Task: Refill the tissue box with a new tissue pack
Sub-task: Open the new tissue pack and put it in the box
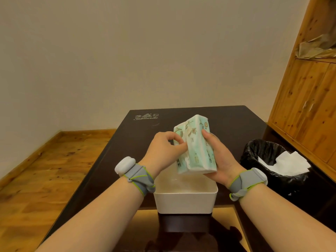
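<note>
Gripping tissue pack (195,146) — right hand (217,157) cradling, left hand (164,150) pinching wrapper — above open white tissue box (185,200) on dark glossy table (127,142); wood floor (45,170), plain wall (127,51) (bin (272,160) right).

Mint floral tissue pack (195,144) tilted above open white tissue box (185,200)

One camera only, worn on the person's head, looking forward and down over both forearms, which enter from the bottom corners. It sits close above the dark desk (227,120), whose far edge runs toward twelve o'clock against a bare wall (145,51). The wide lens bends the edges: wooden floor (45,170) at nine o'clock, a wooden cabinet (309,97) at two o'clock. Both hands meet near the centre, close to the lens.
</note>
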### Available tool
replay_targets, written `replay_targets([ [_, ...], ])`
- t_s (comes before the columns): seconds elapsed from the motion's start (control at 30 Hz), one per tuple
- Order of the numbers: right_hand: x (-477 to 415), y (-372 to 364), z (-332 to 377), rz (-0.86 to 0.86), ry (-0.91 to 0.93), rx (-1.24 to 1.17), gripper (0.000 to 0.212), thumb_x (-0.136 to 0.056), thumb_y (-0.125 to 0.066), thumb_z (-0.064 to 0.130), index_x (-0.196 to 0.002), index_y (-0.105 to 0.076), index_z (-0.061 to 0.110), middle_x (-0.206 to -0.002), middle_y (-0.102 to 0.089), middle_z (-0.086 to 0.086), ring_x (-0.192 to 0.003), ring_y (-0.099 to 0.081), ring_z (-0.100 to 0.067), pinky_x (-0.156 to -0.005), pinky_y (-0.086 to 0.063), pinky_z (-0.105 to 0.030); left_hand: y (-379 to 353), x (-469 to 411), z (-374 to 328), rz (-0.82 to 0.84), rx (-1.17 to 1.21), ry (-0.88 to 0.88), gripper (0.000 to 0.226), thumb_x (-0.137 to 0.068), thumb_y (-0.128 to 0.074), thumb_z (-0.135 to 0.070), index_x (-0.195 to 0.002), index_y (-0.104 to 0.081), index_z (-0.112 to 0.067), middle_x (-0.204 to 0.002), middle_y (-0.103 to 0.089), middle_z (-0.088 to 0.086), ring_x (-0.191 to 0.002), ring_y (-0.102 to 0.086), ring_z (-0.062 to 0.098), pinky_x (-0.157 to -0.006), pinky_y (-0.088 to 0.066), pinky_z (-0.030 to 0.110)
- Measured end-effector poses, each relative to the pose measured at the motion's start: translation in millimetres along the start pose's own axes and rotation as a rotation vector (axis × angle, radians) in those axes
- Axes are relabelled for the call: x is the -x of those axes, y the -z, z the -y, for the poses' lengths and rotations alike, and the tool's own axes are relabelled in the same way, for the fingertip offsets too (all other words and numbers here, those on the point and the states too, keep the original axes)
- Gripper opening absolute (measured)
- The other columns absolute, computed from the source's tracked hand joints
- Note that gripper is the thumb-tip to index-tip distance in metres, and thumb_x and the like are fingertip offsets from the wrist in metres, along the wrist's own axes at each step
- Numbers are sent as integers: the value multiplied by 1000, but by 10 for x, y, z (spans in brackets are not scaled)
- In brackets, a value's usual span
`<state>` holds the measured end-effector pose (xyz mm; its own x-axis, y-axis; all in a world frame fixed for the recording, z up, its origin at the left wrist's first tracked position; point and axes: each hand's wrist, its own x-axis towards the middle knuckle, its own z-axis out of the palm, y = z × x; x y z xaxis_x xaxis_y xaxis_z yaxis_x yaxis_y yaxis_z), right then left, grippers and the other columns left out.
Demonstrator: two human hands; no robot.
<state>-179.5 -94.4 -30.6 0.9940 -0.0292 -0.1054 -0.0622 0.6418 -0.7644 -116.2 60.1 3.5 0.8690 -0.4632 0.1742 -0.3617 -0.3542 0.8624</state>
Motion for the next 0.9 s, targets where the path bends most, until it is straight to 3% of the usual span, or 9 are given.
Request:
replay_targets([
  [0.07, 4, 8, 10, -13, 0, 12, 43, -82, -66, 47, -115, -73, 20, -126, -68, -11, -112, -66, -29, -104, -47, -47, 16, -21, 12, 4, -124, -29, 33, -64, -64, -51, -66, -67, -18, -50, -52, -8, -44, -43, 6, -45, -37, 19],
  [0.17, 9, 11, 23, -22, 0, 26, 44, -79, -68, 47, -113, -74, 20, -123, -70, -11, -107, -70, -28, -97, -53, -44, 14, -34, 37, 54, -229, -26, 23, -68, -68, -43, -63, -69, -21, -79, -69, -9, -72, -58, 3, -61, -42, 15],
  [0.27, 10, 9, 17, -27, -3, 28, 44, -81, -67, 48, -113, -74, 19, -122, -70, -12, -106, -70, -29, -90, -57, -42, 2, 1, 30, 76, -188, 1, 19, -68, -71, -40, -60, -70, -23, -82, -69, -14, -81, -61, 1, -66, -45, 19],
  [0.43, 4, 27, 8, -19, -1, 16, 43, -83, -65, 48, -115, -73, 20, -124, -69, -13, -110, -68, -30, -88, -57, -44, 23, 52, -21, 147, -57, 108, 16, -73, -77, -28, -76, -76, -13, -93, -74, -7, -87, -68, 11, -71, -54, 23],
  [0.57, 7, 51, 10, -12, 0, -36, 43, -82, -66, 48, -115, -73, 20, -123, -70, -13, -110, -68, -31, -83, -58, -45, 82, 83, -21, 213, -66, 134, 21, -72, -81, -33, -80, -77, -13, -97, -75, -5, -93, -68, 12, -74, -55, 24],
  [0.67, 6, 56, 16, -9, -8, -49, 42, -83, -66, 48, -113, -74, 20, -122, -70, -12, -110, -68, -31, -83, -58, -45, 93, 106, -35, 232, -105, 104, 18, -69, -83, -32, -76, -78, -16, -88, -67, -20, -87, -64, 0, -67, -54, 15],
  [0.8, 7, 58, 19, -17, -10, -68, 44, -80, -68, 48, -114, -74, 20, -124, -69, -13, -111, -67, -32, -86, -57, -46, 92, 103, -16, 207, -4, 136, 14, -72, -78, -23, -70, -75, -10, -85, -73, -10, -79, -67, 8, -75, -57, 25],
  [0.9, 4, 93, 36, -39, -10, -113, 50, -79, -71, 48, -120, -70, 20, -129, -66, -12, -117, -64, -33, -97, -52, -48, 106, 126, -29, 163, 144, 160, 8, -75, -73, -20, -68, -72, -16, -84, -67, -4, -60, -56, 1, -51, -45, 10],
])
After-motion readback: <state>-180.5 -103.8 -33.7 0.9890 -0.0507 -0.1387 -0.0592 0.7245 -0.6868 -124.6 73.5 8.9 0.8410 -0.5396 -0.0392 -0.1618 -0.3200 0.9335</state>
